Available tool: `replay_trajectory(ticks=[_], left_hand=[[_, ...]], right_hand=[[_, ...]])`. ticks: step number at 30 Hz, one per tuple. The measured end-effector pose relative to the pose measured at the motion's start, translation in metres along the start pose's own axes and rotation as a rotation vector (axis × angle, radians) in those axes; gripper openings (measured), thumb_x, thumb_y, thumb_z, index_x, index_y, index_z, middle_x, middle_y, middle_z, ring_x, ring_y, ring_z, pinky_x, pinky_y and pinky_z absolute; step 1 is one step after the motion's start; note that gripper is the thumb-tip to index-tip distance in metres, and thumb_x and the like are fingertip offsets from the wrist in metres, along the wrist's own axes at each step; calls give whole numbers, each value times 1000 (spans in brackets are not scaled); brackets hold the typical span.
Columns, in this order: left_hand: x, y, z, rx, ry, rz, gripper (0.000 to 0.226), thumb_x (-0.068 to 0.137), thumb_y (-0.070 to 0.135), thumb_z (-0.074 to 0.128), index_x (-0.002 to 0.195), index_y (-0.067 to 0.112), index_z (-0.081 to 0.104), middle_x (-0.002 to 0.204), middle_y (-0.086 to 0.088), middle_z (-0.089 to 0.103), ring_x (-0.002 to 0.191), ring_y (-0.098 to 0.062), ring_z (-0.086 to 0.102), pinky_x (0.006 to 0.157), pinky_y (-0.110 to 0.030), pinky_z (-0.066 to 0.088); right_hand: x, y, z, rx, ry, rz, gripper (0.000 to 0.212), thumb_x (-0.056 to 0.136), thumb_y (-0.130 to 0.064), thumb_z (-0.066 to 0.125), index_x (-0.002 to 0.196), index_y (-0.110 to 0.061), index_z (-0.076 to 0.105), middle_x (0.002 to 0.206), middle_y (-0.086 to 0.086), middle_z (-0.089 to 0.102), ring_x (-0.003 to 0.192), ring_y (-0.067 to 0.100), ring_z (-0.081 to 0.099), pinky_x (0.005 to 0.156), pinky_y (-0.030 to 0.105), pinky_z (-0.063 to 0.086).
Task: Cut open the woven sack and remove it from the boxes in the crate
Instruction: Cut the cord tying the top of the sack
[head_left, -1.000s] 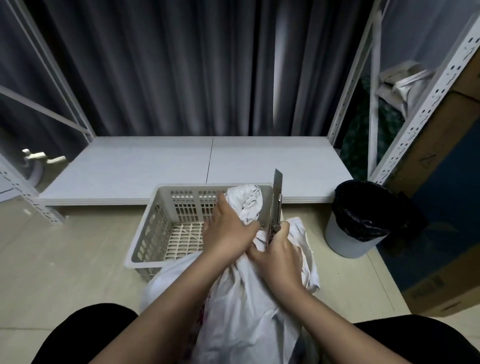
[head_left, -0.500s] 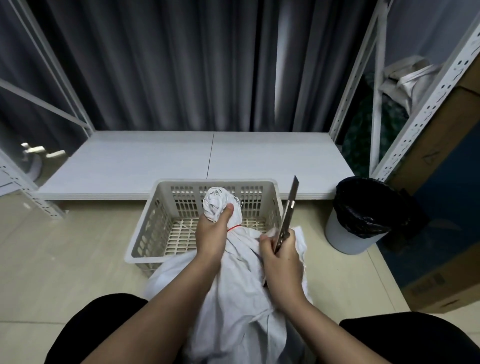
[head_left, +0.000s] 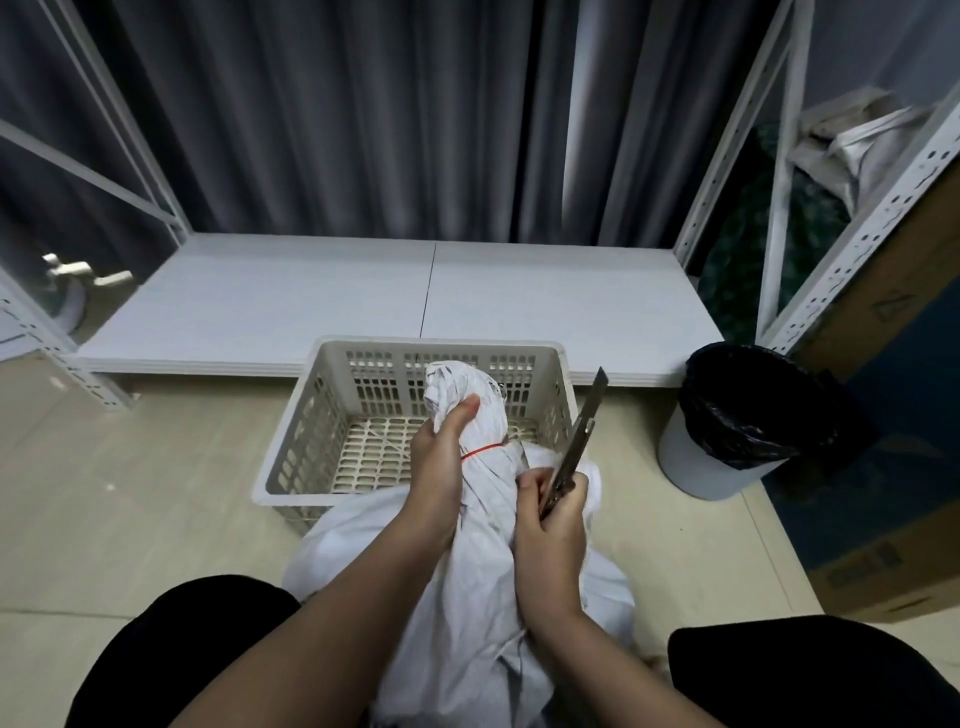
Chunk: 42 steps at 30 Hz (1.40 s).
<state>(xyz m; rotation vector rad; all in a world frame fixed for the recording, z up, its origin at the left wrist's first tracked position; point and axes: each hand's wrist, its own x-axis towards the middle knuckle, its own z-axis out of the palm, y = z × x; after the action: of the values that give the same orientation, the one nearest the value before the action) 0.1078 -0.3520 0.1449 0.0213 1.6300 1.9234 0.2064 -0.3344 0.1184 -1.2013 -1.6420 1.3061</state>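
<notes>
The left hand (head_left: 441, 462) grasps the tied neck of the white woven sack (head_left: 467, 587), the right hand (head_left: 553, 525) clenches a utility knife (head_left: 579, 441), and no writing is readable.

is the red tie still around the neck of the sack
Yes, a red tie circles the bunched neck of the white woven sack, just below where the left hand grips it.

Ahead of me a low white platform (head_left: 322, 306) lies before dark curtains (head_left: 337, 114). To my right, a black-lined bin (head_left: 737, 421) stands beside cardboard boxes (head_left: 883, 322).
</notes>
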Motion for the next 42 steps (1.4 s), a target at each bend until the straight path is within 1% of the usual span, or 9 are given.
replay_trajectory(ticks=[5,11,14,16,20,24,28,33,42], left_hand=[[-3,5,0,-17,107,39,27,87,28,65,106,9,63,99,0,69,97,-19,65,88,-32,50],[-7,5,-2,-16,115,114,28,87,24,65,108,6,67,105,-6,72,99,-19,67,84,-28,52],[-10,6,0,-36,85,97,16,89,26,63,99,14,60,90,10,66,86,-7,62,83,-26,45],[-13,6,1,-56,64,87,12,90,25,62,97,23,53,85,20,55,79,2,54,80,-22,40],[-12,4,-1,-82,43,54,10,89,27,62,95,25,54,88,18,57,83,-1,57,84,-25,38],[-11,2,0,-110,36,13,40,87,33,63,118,10,51,115,6,59,104,-13,57,89,-28,37],[-9,3,-2,-103,34,18,27,89,33,61,109,19,51,100,9,58,94,-10,56,89,-27,38],[-12,5,0,-88,4,48,29,92,30,59,118,23,50,84,24,45,96,-4,47,86,-22,34],[-7,-1,-1,-112,49,49,37,88,30,64,121,15,59,111,5,66,104,-13,62,88,-28,46]], right_hand=[[-4,-51,-41,193,-171,-161,14,96,-18,53,82,-17,52,69,-17,60,66,-11,53,64,3,39],[4,-44,-78,-361,-529,-296,15,94,-42,46,90,-28,44,73,-27,55,67,-3,51,63,19,36],[0,-24,-78,-437,-604,-219,16,95,-44,45,92,-29,46,72,-25,55,67,-1,50,64,20,37],[-2,-13,-76,-437,-625,-187,13,96,-43,44,94,-31,47,73,-24,55,68,0,50,66,22,38],[-10,-2,-71,-353,-662,-87,12,97,-37,44,98,-27,50,69,-7,55,64,3,48,68,27,37],[-14,-1,-69,-287,-644,-34,16,98,-37,42,90,-26,50,64,-8,54,59,1,48,66,23,37],[-11,4,-74,-403,-570,-85,18,97,-45,37,85,-32,42,67,-8,59,68,7,56,73,35,42],[-9,4,-83,-497,-532,-157,19,95,-45,43,81,-41,31,58,-10,50,60,12,46,61,30,36],[-10,0,-82,-446,-546,-74,20,95,-47,43,83,-31,41,62,-6,54,64,10,50,68,31,41]])
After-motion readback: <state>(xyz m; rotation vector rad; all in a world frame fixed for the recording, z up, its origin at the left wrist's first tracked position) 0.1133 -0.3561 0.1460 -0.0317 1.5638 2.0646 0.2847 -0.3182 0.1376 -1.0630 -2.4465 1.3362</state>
